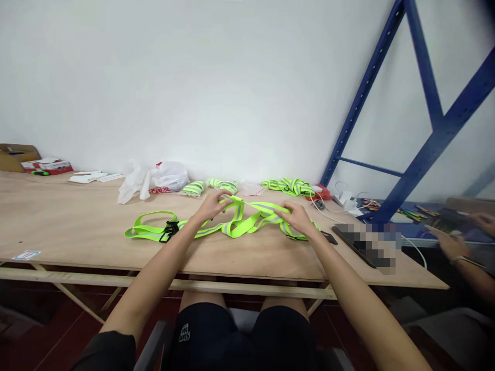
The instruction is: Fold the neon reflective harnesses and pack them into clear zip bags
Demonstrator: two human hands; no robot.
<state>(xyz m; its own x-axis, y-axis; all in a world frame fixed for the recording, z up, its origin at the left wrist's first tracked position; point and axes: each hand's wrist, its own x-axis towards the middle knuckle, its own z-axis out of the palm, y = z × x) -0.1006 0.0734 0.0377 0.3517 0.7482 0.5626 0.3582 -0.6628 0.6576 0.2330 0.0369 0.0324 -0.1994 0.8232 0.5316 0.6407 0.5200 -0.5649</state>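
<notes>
A neon-yellow reflective strap harness [242,226] with grey stripes lies spread over the table in front of me. My left hand [214,206] pinches one part of its webbing near the middle. Farther right, my right hand [296,217] grips another stretch of the same webbing, and the strap runs between both hands. At the left end the harness forms a loop with a black buckle [169,230] lying on the wood. Part of the webbing is hidden behind my fingers.
Along the wall lie packed reflective straps [193,188], a loose strap pile [290,186] and a white plastic bag [169,176]. A phone-like dark device [353,245] rests at the right. A blue metal frame [419,149] stands there, and another person's hands [450,245] work beyond it.
</notes>
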